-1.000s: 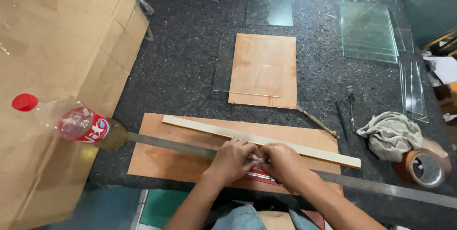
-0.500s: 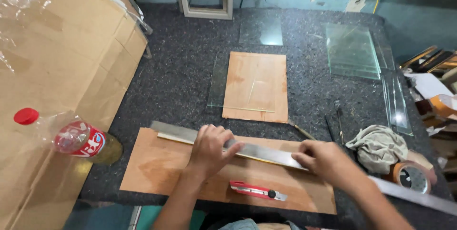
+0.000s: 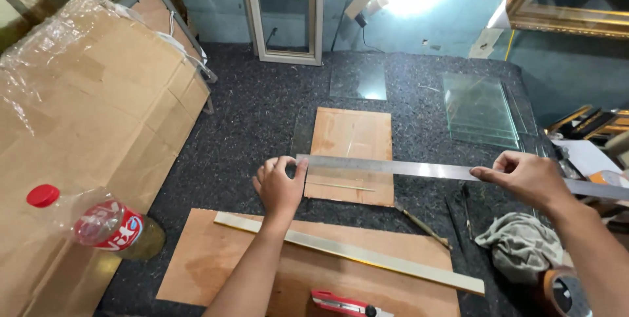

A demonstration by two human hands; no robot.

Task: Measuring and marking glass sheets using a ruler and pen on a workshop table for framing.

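A long steel ruler lies across the small plywood board, which has a glass sheet on it. My left hand presses the ruler's left end at the board's left edge. Over to the right, my right hand pinches the ruler past the board. Nearer to me lies a larger plywood board with a pale wooden strip across it. A red utility knife rests on that board, untouched.
A big cardboard box with a plastic bottle fills the left. Glass sheets stack at the far right, a white frame leans on the back wall. A grey rag, tape roll and thin tools lie right.
Both hands left the red knife, took the steel ruler off the near board and moved it away from me onto the small board with glass.
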